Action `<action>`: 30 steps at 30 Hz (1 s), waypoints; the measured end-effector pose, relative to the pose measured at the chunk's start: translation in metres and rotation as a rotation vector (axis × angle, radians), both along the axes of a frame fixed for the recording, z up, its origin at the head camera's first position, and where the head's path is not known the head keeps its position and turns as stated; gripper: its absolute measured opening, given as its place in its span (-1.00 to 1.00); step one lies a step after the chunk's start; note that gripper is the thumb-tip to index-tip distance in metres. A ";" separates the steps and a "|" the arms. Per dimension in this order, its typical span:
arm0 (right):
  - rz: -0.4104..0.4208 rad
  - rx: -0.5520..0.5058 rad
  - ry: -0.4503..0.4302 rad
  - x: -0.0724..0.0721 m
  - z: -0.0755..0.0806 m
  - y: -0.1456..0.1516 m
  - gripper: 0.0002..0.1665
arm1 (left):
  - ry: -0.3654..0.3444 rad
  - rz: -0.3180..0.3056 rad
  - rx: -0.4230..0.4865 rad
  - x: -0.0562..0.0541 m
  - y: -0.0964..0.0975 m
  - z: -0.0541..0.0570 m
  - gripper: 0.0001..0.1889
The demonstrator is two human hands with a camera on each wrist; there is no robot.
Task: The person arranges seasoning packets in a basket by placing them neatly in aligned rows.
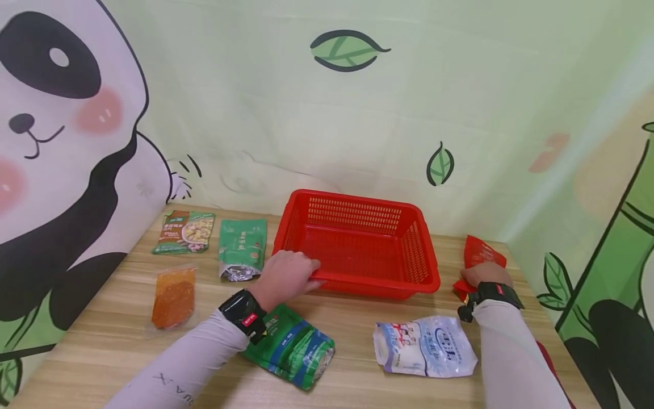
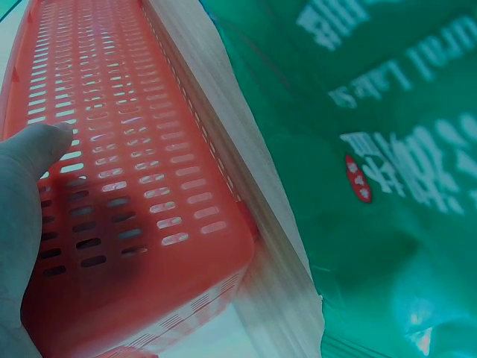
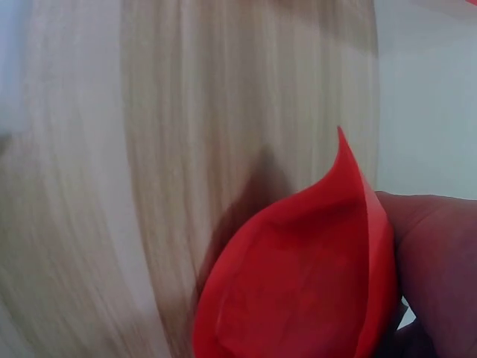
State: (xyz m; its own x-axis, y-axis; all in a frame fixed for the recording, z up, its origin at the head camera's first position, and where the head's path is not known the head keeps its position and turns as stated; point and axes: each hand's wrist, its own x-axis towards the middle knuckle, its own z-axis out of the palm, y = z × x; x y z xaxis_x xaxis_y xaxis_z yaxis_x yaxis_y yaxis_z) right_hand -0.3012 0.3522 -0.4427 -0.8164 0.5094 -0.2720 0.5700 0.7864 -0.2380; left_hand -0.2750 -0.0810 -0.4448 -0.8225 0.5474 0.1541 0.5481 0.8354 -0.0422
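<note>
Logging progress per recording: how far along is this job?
Done: nothing evident; no packet shows in the red basket. In hand: the right hand grips a red packet; the left hand holds the basket's rim. Probably left: the white packet, orange packet and green packets lying outside.

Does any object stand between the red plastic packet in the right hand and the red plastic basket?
Nothing visible lies between the red plastic packet and the red perforated plastic basket; only the basket's right wall would need clearing. The white plastic pouch lies nearer the person, off that path.

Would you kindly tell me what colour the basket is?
The basket is red, showing best in the head view.
</note>
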 end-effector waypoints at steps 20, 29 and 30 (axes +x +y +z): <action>0.132 0.061 0.272 0.010 0.016 0.009 -0.33 | -0.011 -0.001 0.012 -0.002 0.001 -0.003 -0.63; 0.168 -0.002 0.370 0.027 0.026 -0.007 -0.31 | -0.032 0.014 0.030 -0.002 0.001 -0.003 -0.65; 0.172 -0.012 0.380 0.029 0.027 -0.009 -0.30 | -0.034 0.013 0.033 -0.002 0.001 -0.002 -0.65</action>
